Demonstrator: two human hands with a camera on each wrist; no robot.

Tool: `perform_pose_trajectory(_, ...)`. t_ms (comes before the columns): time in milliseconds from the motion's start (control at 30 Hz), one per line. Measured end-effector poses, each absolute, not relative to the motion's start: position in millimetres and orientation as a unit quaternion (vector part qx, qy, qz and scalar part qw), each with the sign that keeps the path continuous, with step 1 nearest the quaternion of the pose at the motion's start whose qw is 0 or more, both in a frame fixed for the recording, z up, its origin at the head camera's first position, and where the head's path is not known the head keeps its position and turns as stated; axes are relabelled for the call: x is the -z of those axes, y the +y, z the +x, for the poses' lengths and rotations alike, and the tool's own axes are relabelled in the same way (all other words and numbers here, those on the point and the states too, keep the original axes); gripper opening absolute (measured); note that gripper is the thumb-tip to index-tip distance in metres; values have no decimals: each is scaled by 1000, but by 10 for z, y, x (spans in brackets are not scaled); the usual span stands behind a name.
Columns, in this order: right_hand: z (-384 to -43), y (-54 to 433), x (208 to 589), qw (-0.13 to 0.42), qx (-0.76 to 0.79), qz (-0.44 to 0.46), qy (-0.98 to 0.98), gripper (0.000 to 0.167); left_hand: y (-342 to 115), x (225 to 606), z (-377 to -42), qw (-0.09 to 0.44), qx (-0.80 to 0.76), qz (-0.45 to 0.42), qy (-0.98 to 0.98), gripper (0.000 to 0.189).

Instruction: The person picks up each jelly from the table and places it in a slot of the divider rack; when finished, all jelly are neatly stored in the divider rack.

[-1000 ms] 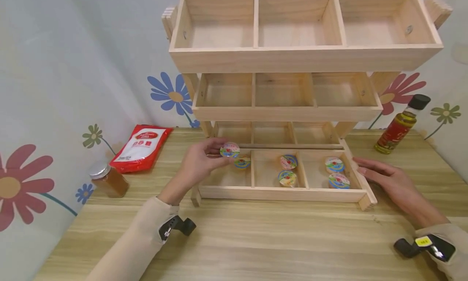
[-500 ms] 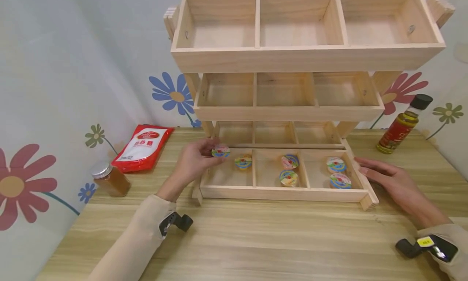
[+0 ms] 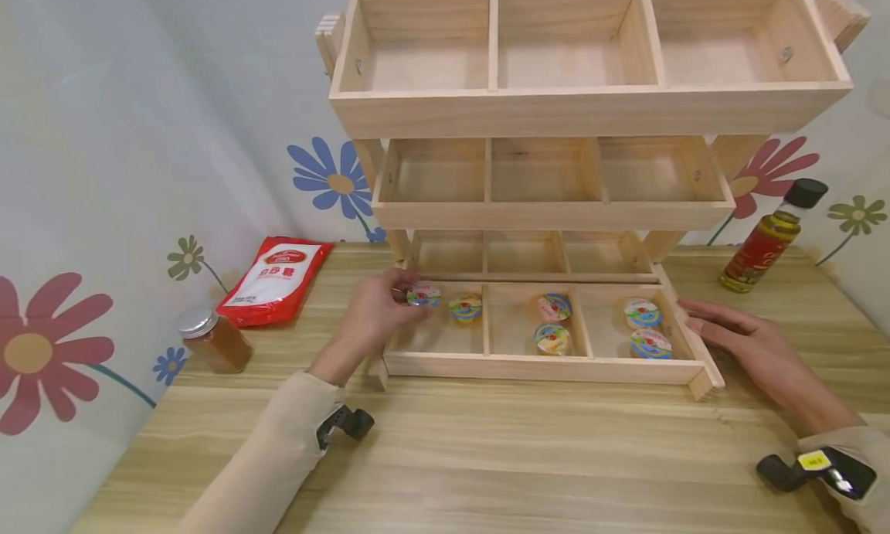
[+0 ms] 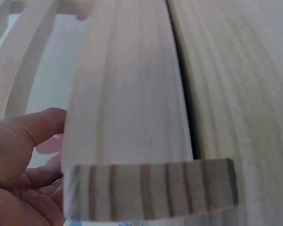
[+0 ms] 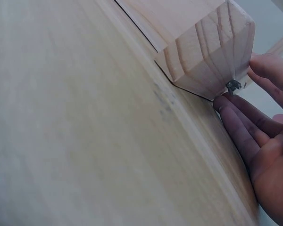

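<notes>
In the head view, my left hand (image 3: 371, 314) pinches a jelly cup (image 3: 424, 294) with a printed lid between thumb and fingers. The cup is over the left compartment of the rack's lowest front tray (image 3: 545, 369), to the left of another jelly cup (image 3: 465, 307). The left wrist view shows the hand (image 4: 28, 165) partly behind a wooden board, its cup hidden there. My right hand (image 3: 754, 348) touches the tray's right side, holding nothing. Its fingers (image 5: 245, 125) lie extended by the wooden end piece (image 5: 207, 47) in the right wrist view.
Two jelly cups (image 3: 554, 307) sit in the middle compartment and two more (image 3: 650, 344) in the right one. The upper tiers (image 3: 591, 115) overhang the tray. At left are a red-white bag (image 3: 278, 283) and a spice jar (image 3: 217, 341); an oil bottle (image 3: 763, 244) stands right.
My left hand has moved the pinched jelly cup left and slightly lower, uncovering the other cup in the left compartment. The right hand stays at the tray's side.
</notes>
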State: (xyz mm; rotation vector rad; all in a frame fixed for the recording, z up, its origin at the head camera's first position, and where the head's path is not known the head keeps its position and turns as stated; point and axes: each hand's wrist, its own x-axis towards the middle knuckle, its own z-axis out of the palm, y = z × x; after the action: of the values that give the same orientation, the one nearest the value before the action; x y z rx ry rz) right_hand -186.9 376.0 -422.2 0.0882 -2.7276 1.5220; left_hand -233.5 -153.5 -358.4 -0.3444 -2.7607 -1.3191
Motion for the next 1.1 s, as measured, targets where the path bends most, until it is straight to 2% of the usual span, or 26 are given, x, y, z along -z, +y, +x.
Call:
perform_pose_trajectory(233,-1886,3762,4221,2,-477,20,-878,52,-1433,3606,-2308,47,351,-125,-927,52)
perform_pose_trajectory(533,-1869,3763,4215,-4,-474,13,-880,54,-1333,3628,-2299,87,310,-129,-938,38)
perform_pose_trajectory(1100,-1874,3763,4238,-15,-473,4,-881,57,-1244,3700,-2271,85,272,-150,-947,34)
